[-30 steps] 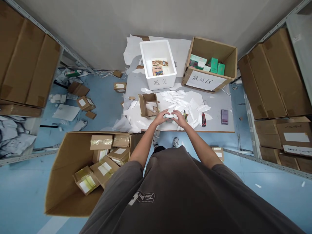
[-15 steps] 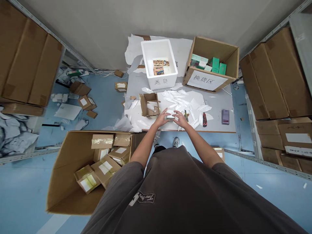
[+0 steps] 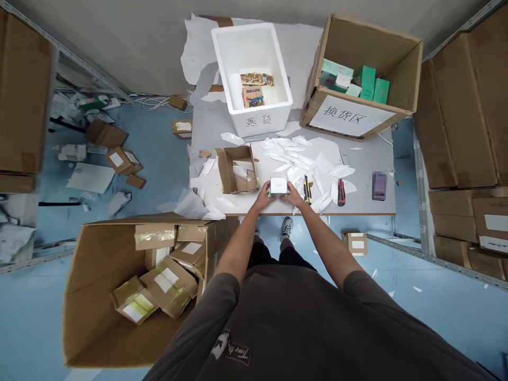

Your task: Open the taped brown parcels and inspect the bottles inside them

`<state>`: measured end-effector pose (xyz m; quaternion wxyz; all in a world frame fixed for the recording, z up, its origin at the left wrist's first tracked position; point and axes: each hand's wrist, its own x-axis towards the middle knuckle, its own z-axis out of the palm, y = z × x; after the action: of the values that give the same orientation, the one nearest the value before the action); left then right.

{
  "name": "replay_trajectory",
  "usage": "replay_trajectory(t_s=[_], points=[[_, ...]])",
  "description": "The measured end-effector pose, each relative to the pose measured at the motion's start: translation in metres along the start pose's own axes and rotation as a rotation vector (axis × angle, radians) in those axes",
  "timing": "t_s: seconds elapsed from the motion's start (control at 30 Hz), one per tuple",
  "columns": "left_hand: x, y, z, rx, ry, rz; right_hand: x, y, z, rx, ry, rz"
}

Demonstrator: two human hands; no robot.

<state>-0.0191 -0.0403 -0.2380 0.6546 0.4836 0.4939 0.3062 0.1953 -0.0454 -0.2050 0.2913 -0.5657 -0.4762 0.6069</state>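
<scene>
Small white box (image 3: 279, 186) is held btwn both hands nr the middle of the surface's front edge; whether it's lifted or rested on the surface (image 3: 364, 166) can't be told. L hand (image 3: 264, 197) is clamped on its L side, R hand (image 3: 293, 196) on its R side, hands kept apart by the box's width. Faint print is seen on the box's top, too small to read. Opened carton (image 3: 224, 174) is set just L of the L hand, nr front edge, w/ paper scraps inside. White paper strips (image 3: 291, 159) are strewn across the mid surface, behind & R of the hands. Yellow-black cutter (image 3: 307, 189) is placed just R of the R hand; red-black cutter (image 3: 341, 192) is laid farther R along front edge. Purple flat item (image 3: 379, 186), pixelated, is set nr front R corner. White tub (image 3: 260, 129), hand-lettered, is stood toward the rear edge, L of center, w/ packaged goods inside. Big labeled carton (image 3: 400, 82) is stood at the rear R corner, green boxes (image 3: 367, 80) held in it.
</scene>
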Motion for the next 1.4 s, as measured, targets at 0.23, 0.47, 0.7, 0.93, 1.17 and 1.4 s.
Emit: replay_trajectory(t_s=[0.23,0.47,0.7,0.93,1.17,1.4], points=[[-0.005,0.035,0.001,-0.091,-0.004,-0.021,-0.003,-0.043,-0.013,0.029,-0.017,-0.004],[-0.023,0.125,0.0,-0.174,-0.054,0.082,-0.033,-0.132,-0.017,0.039,0.157,-0.083],[0.028,0.221,0.009,-0.062,-0.188,0.214,-0.039,-0.204,-0.067,0.116,0.323,-0.177],[0.146,0.308,0.064,-0.021,-0.224,0.307,0.02,-0.252,-0.195,0.101,0.334,-0.311],[0.287,0.389,0.105,0.07,-0.136,0.439,0.128,-0.31,-0.317,-0.003,0.284,-0.461],[0.349,0.434,0.097,0.139,0.192,0.341,0.198,-0.35,-0.362,-0.059,0.294,-0.35]])
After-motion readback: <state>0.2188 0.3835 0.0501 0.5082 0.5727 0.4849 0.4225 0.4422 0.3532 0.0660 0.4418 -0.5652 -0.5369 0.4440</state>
